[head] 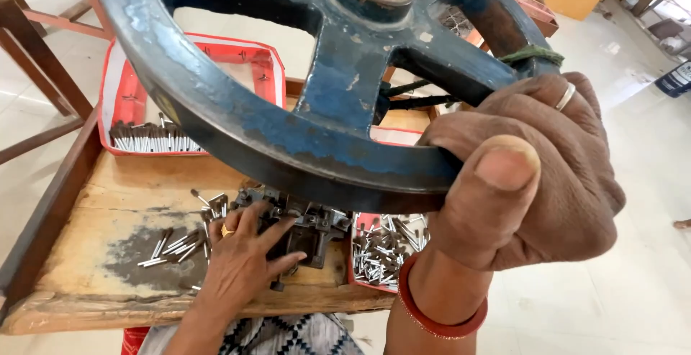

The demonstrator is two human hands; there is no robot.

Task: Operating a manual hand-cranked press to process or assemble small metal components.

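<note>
Two hands: right hand [525, 175] grips tilted blue wheel [288, 103]; left hand [241, 258] on press [306, 225].

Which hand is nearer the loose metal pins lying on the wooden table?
Left. The left hand rests at the small press, right beside the loose pins on the table. The right hand is up on the wheel rim, well above them.

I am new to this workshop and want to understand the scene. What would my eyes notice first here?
First, the big dark blue iron wheel filling the top of the view, its rim gripped by the right hand at the right. Below it, the left hand rests on a small dark metal mechanism on the worn wooden bench. Small metal pins lie loose beside that hand.
</note>
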